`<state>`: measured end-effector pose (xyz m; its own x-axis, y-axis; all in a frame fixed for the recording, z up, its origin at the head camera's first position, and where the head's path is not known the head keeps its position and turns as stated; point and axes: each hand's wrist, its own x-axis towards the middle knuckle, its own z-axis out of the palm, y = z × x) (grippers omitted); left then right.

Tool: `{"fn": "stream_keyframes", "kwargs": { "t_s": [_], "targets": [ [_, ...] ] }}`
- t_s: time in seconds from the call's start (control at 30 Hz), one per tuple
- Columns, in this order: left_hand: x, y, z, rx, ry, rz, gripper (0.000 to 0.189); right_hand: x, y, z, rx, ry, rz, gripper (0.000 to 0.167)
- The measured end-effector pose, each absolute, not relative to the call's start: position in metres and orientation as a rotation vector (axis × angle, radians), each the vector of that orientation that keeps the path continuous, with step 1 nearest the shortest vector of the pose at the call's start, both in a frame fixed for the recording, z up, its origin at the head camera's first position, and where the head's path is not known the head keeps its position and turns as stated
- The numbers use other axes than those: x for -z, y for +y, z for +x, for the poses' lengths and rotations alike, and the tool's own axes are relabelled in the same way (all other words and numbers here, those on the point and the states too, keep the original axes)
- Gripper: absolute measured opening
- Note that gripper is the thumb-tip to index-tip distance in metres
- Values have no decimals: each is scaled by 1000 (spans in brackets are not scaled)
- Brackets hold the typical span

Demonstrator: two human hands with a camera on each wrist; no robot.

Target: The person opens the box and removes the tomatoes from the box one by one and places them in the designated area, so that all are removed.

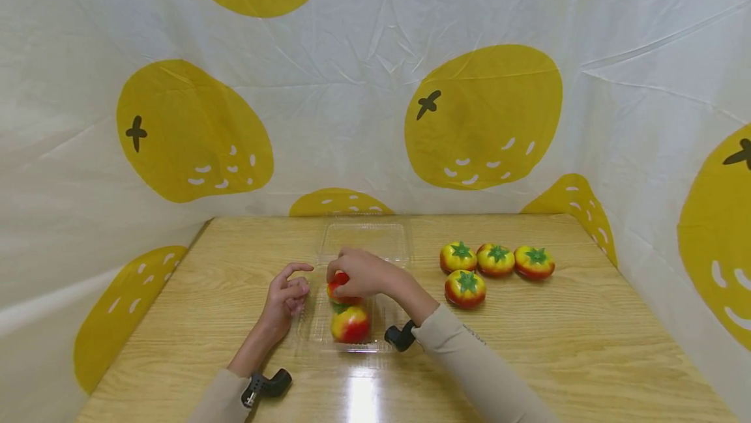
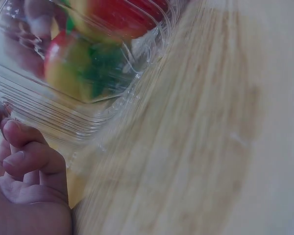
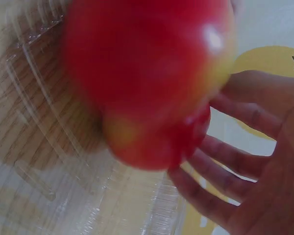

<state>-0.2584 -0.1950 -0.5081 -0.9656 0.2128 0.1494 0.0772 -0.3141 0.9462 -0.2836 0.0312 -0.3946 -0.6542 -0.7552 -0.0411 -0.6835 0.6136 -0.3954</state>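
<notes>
while the clear box (image 1: 384, 319) is seen, in the head view, with its lid (image 1: 364, 240) folded back toward the far edge of the table (image 1: 587, 332), the held tomato (image 1: 339, 279) is gripped from above by the curled fingers of the right hand (image 1: 366, 273). it lies right under them, inside the box, just beyond the near tomato (image 1: 351, 325), which is set close to the box's near edge. no long axis is shown by the round fruit. the left hand (image 1: 284, 299) is placed farther off, at the box's left edge. four tomatoes (image 1: 465, 296) are grouped outside, toward the table's far right corner.

in the left wrist view, the left fingers are bent at the box's rim; whether it is pinched cannot be told.

in the right wrist view, the held tomato, glossy red with a yellow patch, is touched along one side by spaced fingers.
</notes>
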Motion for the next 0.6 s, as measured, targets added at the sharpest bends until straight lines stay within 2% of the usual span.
{"fn": "stream_keyframes", "kwargs": {
  "t_s": [0.6],
  "targets": [
    [507,-195,-259,-2453,1775,395,38,394,34,-284,423,2543,-1072,38]
  ]
}}
